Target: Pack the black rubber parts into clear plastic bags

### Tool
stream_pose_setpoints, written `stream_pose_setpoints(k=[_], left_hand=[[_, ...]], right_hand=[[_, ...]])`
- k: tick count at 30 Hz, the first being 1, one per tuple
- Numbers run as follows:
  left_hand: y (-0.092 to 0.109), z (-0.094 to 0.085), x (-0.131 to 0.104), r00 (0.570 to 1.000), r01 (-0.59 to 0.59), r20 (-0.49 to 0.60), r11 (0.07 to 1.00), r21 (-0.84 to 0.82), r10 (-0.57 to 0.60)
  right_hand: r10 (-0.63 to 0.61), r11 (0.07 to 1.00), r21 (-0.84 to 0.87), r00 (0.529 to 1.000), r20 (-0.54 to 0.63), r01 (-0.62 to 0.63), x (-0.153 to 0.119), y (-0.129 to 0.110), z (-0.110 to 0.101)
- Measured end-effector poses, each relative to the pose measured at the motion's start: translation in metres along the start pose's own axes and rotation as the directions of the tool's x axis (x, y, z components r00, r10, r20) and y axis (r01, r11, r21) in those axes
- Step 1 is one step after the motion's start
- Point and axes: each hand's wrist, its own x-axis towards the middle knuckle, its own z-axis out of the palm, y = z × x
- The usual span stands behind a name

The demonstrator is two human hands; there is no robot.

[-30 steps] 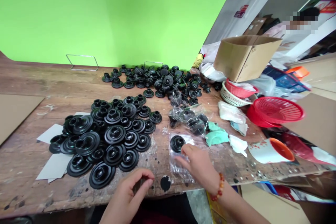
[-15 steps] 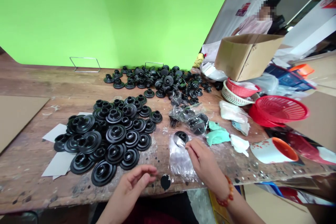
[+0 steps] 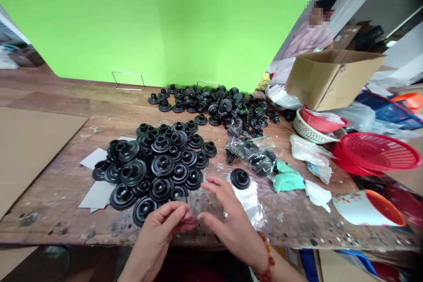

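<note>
Pinched in my left hand (image 3: 167, 224) is a clear plastic bag (image 3: 196, 202), hanging over the wooden table. My right hand (image 3: 228, 213) is at the bag's right side, thumb and fingers spread apart. Beyond it, one black disc (image 3: 240, 178) lies on top of a stack of clear bags (image 3: 253, 205). A pile of larger black discs with raised hubs (image 3: 161, 165) sits left of my hands. Farther back are many smaller black discs (image 3: 211, 100). Black parts in clear wrapping (image 3: 261, 161) lie behind the bag stack.
Green crumpled material (image 3: 287, 180), a white cup with orange inside (image 3: 366, 207), red baskets (image 3: 380, 150) and a cardboard box (image 3: 330, 77) stand at right. A green panel (image 3: 165, 22) rises behind. A person (image 3: 309, 37) is beyond the box.
My right hand has moved left from the bag stack to beside my left hand. My left hand has closed on a clear bag. The view has shifted, so the table's contents appear farther right.
</note>
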Motion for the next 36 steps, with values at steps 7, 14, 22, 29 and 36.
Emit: stream_pose_setpoints(k=[7, 14, 22, 29, 36], left_hand=[[0.008, -0.005, -0.005, 0.993, -0.053, 0.109, 0.994, 0.097, 0.042], [0.002, -0.010, 0.004, 0.985, -0.146, -0.036, 0.925, 0.351, 0.170], [0.004, -0.024, -0.004, 0.962, -0.082, 0.259, 0.996, -0.023, 0.086], [0.004, -0.027, 0.000, 0.958, -0.167, 0.235, 0.986, 0.003, 0.162], [0.010, -0.013, -0.001, 0.963, -0.263, 0.175, 0.845, 0.465, 0.204]], right_hand=[[0.381, 0.740, 0.497, 0.892, 0.245, -0.453, 0.008, 0.008, 0.018], [0.190, 0.960, 0.205, 0.982, 0.013, -0.188, 0.004, -0.009, 0.028], [0.229, 0.618, 0.528, 0.776, 0.587, -0.582, 0.013, 0.016, 0.027], [0.182, 0.972, 0.123, 0.970, 0.159, -0.202, 0.046, 0.014, 0.009], [-0.181, 0.916, -0.316, 0.957, 0.227, 0.248, 0.064, 0.035, 0.018]])
